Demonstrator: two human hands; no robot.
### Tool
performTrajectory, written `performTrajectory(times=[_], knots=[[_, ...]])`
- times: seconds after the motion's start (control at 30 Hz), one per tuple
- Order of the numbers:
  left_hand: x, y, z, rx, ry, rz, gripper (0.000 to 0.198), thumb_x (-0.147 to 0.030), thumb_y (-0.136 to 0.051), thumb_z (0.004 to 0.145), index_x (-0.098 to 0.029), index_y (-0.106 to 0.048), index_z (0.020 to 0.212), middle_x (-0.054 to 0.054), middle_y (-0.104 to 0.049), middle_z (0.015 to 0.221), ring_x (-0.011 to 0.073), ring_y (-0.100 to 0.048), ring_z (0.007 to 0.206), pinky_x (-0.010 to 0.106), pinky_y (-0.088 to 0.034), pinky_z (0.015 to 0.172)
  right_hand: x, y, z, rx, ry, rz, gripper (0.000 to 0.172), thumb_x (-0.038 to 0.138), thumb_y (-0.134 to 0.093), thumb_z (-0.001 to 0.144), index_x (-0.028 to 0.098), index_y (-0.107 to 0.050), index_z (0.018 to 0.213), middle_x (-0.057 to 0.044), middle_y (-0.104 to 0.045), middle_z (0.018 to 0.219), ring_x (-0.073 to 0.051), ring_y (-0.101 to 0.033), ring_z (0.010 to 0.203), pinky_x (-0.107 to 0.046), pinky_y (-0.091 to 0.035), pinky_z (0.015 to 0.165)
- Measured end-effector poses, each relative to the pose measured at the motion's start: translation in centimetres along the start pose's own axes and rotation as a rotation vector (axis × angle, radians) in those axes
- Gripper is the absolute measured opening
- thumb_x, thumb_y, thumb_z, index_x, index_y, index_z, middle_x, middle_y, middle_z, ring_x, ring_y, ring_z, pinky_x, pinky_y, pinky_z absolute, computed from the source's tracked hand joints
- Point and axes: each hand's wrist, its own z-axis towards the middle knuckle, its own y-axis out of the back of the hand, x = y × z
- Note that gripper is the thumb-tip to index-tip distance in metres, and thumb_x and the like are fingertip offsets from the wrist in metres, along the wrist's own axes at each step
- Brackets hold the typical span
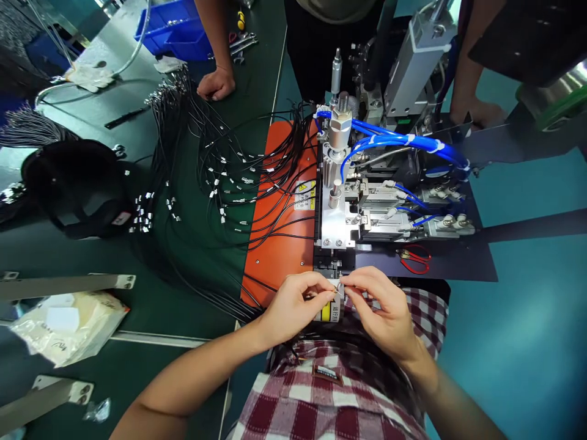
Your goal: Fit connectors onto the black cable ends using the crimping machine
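Head-worn view, looking forward, steeply downward

Couldn't make out thin piece [338, 286] pinched in left hand [298, 305] and right hand [387, 308]: too small, partly covered. Couldn't read small print on warning label [304, 197]. Lost head of 1 co-worker [334, 55] past top edge. Got blue bin [177, 30] cut off there too. Got wire bundle [34, 126] clipped at left edge, green-rimmed round part [559, 95] clipped at right. Couldn't tell contents of small clear bag [98, 410].
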Motion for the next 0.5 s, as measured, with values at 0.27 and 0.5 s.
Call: performTrajectory(times=[0.27,0.5], knots=[[0.12,0.19,-0.22,0.006,-0.076,0.102,0.027,-0.029,-0.045,0.096,-0.015,-0.067,0.091,0.000,-0.057,0.065,0.0117,-0.052,0.063,0.022,-0.042,0.060,-0.58,-0.42,-0.57,-0.065,-0.156,0.010,0.013,0.018,-0.056,0.090,0.022,-0.067,0.096,-0.007,-0.065,0.092,-0.019,-0.061,0.082,-0.032,-0.050,0.068],[0.20,0.19,-0.16,0.010,-0.070,0.077,0.025,-0.029,-0.044,0.096,-0.016,-0.063,0.085,-0.001,-0.053,0.064,0.0105,-0.048,0.060,0.021,-0.039,0.057,-0.15,-1.02,-0.78,-0.100,-0.264,0.095,0.008,0.024,-0.061,0.088,0.022,-0.069,0.089,-0.006,-0.065,0.086,-0.017,-0.059,0.072,-0.029,-0.048,0.061]])
